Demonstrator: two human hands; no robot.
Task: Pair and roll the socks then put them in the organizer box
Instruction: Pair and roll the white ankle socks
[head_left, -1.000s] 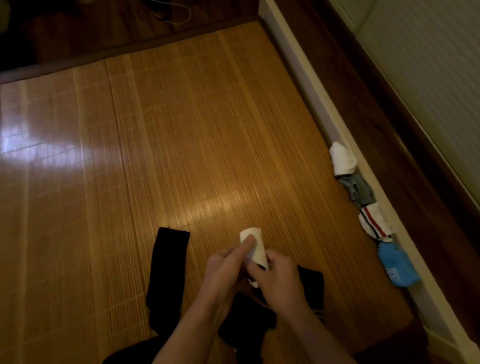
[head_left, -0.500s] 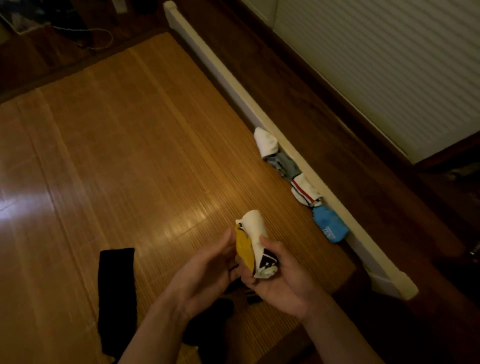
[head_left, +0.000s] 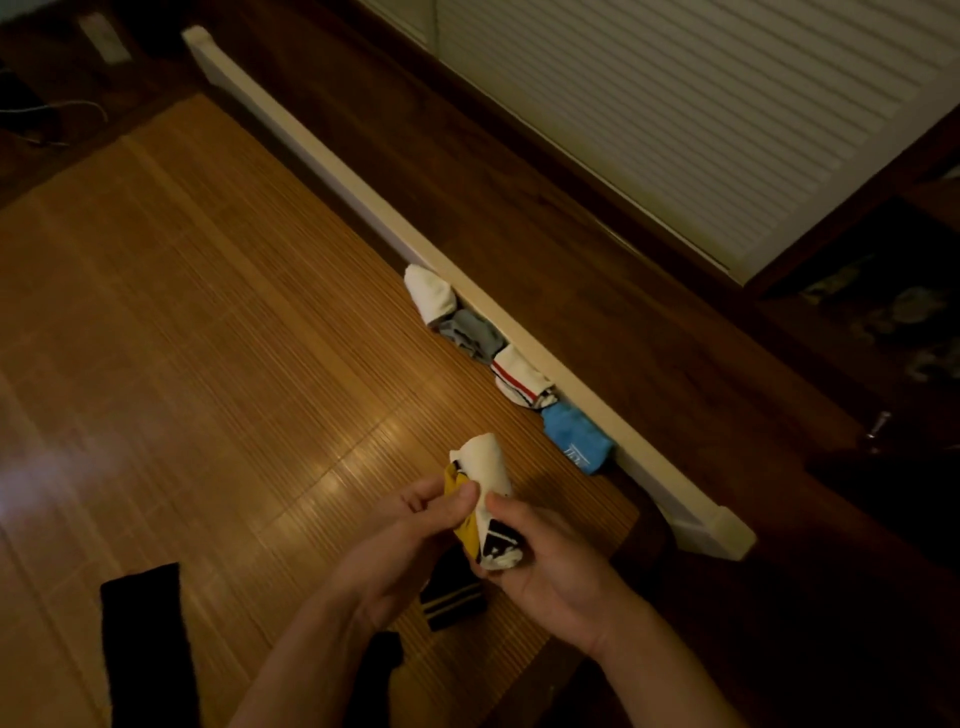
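While a flat black sock (head_left: 145, 649) lies nearest on the ribbed bamboo mat (head_left: 208, 364), the left hand (head_left: 395, 540) pinches the yellow edge of a rolled white, yellow and black sock bundle (head_left: 485, 480) with curled fingers, and the right hand (head_left: 545, 561) wraps round its lower end. Beyond, a blue sock roll (head_left: 574, 439), a red-striped white roll (head_left: 519, 376), a grey roll (head_left: 470, 332) and a plain white roll (head_left: 428, 293) line a long cream-white board (head_left: 363, 192); the blue roll's white mark is unreadable.
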